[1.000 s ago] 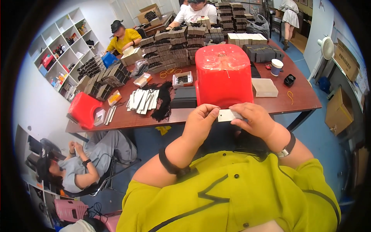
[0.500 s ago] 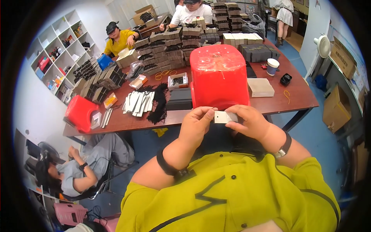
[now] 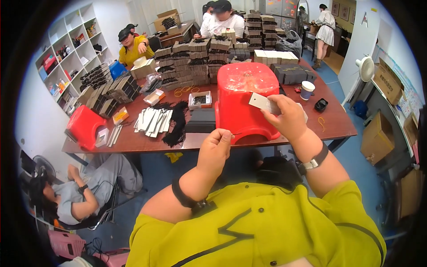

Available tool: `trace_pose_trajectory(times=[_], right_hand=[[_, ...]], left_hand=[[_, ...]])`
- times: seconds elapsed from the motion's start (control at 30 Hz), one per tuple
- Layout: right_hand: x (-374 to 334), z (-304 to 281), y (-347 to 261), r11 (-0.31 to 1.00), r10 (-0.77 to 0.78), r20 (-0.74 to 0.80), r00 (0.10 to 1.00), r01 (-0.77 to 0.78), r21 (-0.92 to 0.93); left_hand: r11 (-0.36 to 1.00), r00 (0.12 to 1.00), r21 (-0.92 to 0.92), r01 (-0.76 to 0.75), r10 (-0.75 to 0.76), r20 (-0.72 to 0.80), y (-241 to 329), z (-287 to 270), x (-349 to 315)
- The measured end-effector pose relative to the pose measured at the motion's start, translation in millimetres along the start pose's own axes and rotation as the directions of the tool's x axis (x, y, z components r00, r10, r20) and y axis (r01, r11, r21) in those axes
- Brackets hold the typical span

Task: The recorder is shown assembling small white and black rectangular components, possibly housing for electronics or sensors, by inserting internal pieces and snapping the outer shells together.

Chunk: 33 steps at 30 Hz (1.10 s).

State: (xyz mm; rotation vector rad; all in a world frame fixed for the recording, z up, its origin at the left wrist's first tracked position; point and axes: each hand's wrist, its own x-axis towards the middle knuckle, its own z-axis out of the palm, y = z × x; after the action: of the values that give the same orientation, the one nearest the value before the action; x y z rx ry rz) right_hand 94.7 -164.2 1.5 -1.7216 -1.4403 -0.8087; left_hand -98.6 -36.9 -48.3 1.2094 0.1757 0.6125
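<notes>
My right hand (image 3: 287,116) is raised in front of the red plastic stool (image 3: 247,104) on the table. Between its thumb and fingers is a small white card (image 3: 261,101) with a dark hole near one end. Lower and to the left, my left hand (image 3: 215,149) is closed in a pinch. A thin dark strand (image 3: 236,133) sticks out from its fingertips toward the stool; its other end is hidden in the hand. Left of the stool, a bundle of black cords (image 3: 177,127) lies beside a fanned pile of white strips (image 3: 153,122).
Tall stacks of grey cards (image 3: 191,60) line the table's far side. A small box (image 3: 200,100), a paper cup (image 3: 307,90) and a dark round object (image 3: 320,105) lie nearby. A second red stool (image 3: 86,127) stands left. One person (image 3: 89,191) sits at left; others are beyond the table.
My hands have moved apart. The right has lifted the white card up over the front of the stool; the left has dropped slightly left and down, with a thin strand now showing.
</notes>
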Motion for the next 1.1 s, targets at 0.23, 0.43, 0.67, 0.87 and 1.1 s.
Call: trace_pose_trajectory(times=[0.23,0.43,0.67,0.87,1.1], right_hand=[[-8.0,3.8,-7.3,0.998,0.067,-0.046,0.997,-0.067,-0.001],[-9.8,14.2,-4.2,0.994,0.107,-0.064,0.992,-0.108,-0.01],[-7.2,20.1,-10.2,0.98,0.196,0.038,0.98,-0.196,-0.02],[-8.4,22.5,-14.7,0.971,0.188,0.055,0.981,-0.178,-0.157],[-8.7,17.1,-11.2,0.976,0.131,0.104,0.986,-0.11,-0.19]], left_hand=[[1.0,1.0,0.0,0.027,-0.027,0.005,-1.9,0.1,-2.2],[0.998,0.998,0.045,0.052,-0.053,0.018,-4.3,5.4,-2.1],[0.995,0.998,0.091,0.038,-0.042,0.041,-7.9,7.0,-2.1],[0.992,0.996,0.108,0.065,-0.072,0.06,-11.1,7.0,-2.5],[0.991,0.994,0.105,0.08,-0.087,0.059,-12.2,8.6,-1.4]])
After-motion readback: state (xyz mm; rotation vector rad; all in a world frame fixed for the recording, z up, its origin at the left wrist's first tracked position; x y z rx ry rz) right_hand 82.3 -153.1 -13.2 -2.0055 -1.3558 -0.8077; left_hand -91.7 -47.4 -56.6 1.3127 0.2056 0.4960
